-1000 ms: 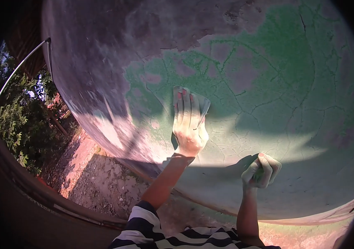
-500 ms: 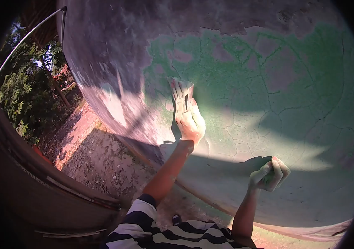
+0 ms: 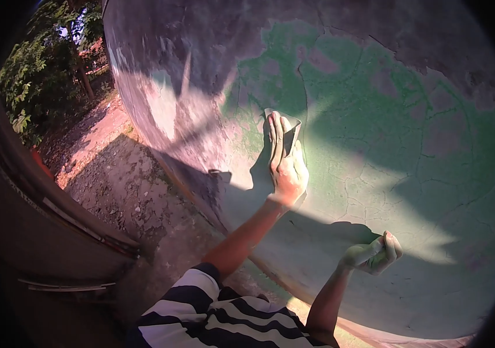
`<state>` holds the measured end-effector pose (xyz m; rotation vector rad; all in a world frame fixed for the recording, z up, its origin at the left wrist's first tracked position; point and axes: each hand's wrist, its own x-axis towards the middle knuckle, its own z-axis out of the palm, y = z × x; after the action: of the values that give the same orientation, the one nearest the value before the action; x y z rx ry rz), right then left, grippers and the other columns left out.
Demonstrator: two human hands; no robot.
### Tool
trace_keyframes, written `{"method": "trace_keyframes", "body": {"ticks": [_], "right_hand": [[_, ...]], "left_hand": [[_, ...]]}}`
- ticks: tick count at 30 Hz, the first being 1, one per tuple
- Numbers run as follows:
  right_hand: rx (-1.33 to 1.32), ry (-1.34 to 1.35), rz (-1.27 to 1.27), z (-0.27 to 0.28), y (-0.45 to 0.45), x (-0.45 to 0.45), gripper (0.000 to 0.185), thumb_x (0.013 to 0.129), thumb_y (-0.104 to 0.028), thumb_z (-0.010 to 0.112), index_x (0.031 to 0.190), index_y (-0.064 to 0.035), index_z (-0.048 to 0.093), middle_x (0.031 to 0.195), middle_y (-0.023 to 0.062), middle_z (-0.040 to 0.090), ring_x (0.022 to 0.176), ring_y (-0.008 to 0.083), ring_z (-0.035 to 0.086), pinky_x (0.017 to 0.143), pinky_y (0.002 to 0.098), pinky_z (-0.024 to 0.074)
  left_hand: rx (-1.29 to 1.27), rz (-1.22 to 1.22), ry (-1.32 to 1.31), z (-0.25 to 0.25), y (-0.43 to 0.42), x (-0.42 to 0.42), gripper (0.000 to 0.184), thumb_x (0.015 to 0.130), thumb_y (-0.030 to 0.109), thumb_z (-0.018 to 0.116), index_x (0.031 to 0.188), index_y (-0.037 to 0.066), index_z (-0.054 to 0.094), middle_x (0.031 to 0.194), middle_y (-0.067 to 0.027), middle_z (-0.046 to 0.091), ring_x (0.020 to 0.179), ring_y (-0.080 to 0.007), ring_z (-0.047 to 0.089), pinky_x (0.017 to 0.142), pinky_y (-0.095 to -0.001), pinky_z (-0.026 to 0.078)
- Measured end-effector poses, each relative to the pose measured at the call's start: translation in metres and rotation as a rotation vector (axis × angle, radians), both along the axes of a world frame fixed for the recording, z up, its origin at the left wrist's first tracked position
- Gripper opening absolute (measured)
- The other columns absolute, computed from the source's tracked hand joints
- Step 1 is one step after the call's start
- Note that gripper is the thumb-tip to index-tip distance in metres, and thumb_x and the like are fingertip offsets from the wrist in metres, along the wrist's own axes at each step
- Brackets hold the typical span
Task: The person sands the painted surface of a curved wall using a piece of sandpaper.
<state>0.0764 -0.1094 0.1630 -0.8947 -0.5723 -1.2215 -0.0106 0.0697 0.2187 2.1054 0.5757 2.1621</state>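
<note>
My left hand (image 3: 288, 171) presses a bent sheet of sandpaper (image 3: 291, 136) against the curved wall (image 3: 369, 168), its fingers flat over the sheet and the thumb at the sheet's right edge. Patchy green paint with fine cracks covers the wall around it. Lower and to the right, my right hand (image 3: 372, 255) is closed with curled fingers, close to the wall. Whatever lies inside those fingers, if anything, is hidden. Pale dust coats both hands.
Bare grey-purple surface (image 3: 160, 35) borders the green area above and to the left. Rubble-strewn ground (image 3: 120, 191) runs below the wall's edge, with trees (image 3: 44, 69) beyond. A dark curved structure (image 3: 56, 243) stands at lower left.
The view has turned, so the wall appears shifted right. My left hand and the sandpaper have slid slightly left of a long crack. My right hand stays closed near the wall.
</note>
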Motion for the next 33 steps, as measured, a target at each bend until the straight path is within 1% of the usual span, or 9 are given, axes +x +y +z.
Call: {"method": "trace_keyframes", "body": {"ticks": [6,12,15,16,24,25,26,30,33], "right_hand": [[-0.279,-0.229,0.203,0.008,0.04,-0.033,0.007,0.086,-0.003,0.057,0.09,0.0017,0.06,0.088,0.0105,0.056,0.076,0.0212,0.05,0.068,0.0324,0.0408],[-0.292,-0.361,0.181,0.013,0.087,-0.032,0.014,0.087,-0.014,0.059,0.089,-0.0001,0.062,0.084,0.011,0.059,0.07,0.0212,0.052,0.062,0.033,0.0385],[-0.267,-0.437,0.007,0.01,0.093,-0.027,0.016,0.084,-0.013,0.059,0.088,0.0014,0.063,0.082,0.0116,0.059,0.07,0.0217,0.054,0.062,0.0331,0.0404],[-0.273,-0.443,0.011,0.01,0.096,-0.028,0.016,0.084,-0.013,0.059,0.088,0.0014,0.063,0.082,0.0116,0.059,0.07,0.0217,0.054,0.062,0.0331,0.0404],[-0.247,-0.238,-0.162,0.006,0.095,-0.029,0.019,0.077,-0.016,0.058,0.081,0.0016,0.064,0.077,0.0118,0.062,0.072,0.0221,0.057,0.066,0.0313,0.0419],[-0.282,-0.28,-0.196,0.009,0.094,-0.027,0.019,0.078,-0.013,0.058,0.082,0.0046,0.064,0.079,0.0125,0.06,0.073,0.0225,0.057,0.064,0.0311,0.0444],[-0.313,-0.321,-0.23,0.011,0.093,-0.026,0.019,0.079,-0.01,0.057,0.084,0.0076,0.064,0.081,0.0132,0.058,0.075,0.023,0.057,0.062,0.0309,0.0468],[-0.262,-0.279,-0.119,0.007,0.097,-0.026,0.018,0.079,-0.009,0.057,0.084,0.0077,0.065,0.082,0.0132,0.058,0.077,0.0231,0.057,0.068,0.0314,0.0491],[-0.183,-0.128,-0.044,0.016,0.109,-0.05,0.017,0.08,-0.005,0.055,0.085,0.0082,0.064,0.085,0.0146,0.056,0.079,0.0241,0.057,0.073,0.0314,0.0494]], "left_hand": [[-0.114,-0.135,0.096,-0.105,-0.047,0.016,0.053,0.084,-0.001,0.052,0.134,-0.018,0.048,0.144,-0.0347,0.043,0.138,-0.0482,0.039,0.113,-0.0523,0.035],[-0.084,-0.039,-0.144,-0.028,0.047,-0.02,0.039,0.097,0.003,0.045,0.134,-0.011,0.05,0.143,-0.0325,0.045,0.137,-0.0469,0.04,0.109,-0.0442,0.04],[-0.772,-0.309,-0.063,-0.042,0.066,-0.034,0.037,0.102,0.005,0.038,0.131,-0.013,0.052,0.137,-0.0301,0.053,0.129,-0.0377,0.052,0.106,-0.0371,0.04],[-0.259,-0.121,-0.256,-0.049,0.064,-0.022,0.037,0.1,0.003,0.04,0.13,-0.014,0.052,0.138,-0.0313,0.052,0.134,-0.0393,0.048,0.108,-0.0389,0.039],[-0.191,-0.077,-0.112,-0.066,0.064,-0.045,0.038,0.09,-0.002,0.056,0.127,-0.012,0.056,0.139,-0.0364,0.047,0.131,-0.0486,0.047,0.106,-0.0493,0.043],[-0.275,-0.05,-0.133,-0.051,0.084,-0.055,0.033,0.094,-0.001,0.051,0.124,-0.01,0.058,0.137,-0.0335,0.05,0.13,-0.0466,0.05,0.104,-0.0435,0.045],[-1.11,-0.438,0.06,-0.04,0.091,-0.071,0.03,0.095,-0.002,0.049,0.121,-0.009,0.06,0.136,-0.0308,0.052,0.129,-0.045,0.052,0.102,-0.0393,0.046],[-0.271,-0.118,-0.196,-0.09,0.074,-0.036,0.043,0.089,-0.002,0.053,0.131,-0.011,0.053,0.141,-0.033,0.047,0.133,-0.0477,0.045,0.108,-0.0456,0.042],[-0.272,-0.185,-0.013,-0.113,0.035,-0.037,0.048,0.086,-0.001,0.057,0.133,-0.011,0.052,0.142,-0.033,0.046,0.134,-0.0488,0.044,0.11,-0.0496,0.04]]}}
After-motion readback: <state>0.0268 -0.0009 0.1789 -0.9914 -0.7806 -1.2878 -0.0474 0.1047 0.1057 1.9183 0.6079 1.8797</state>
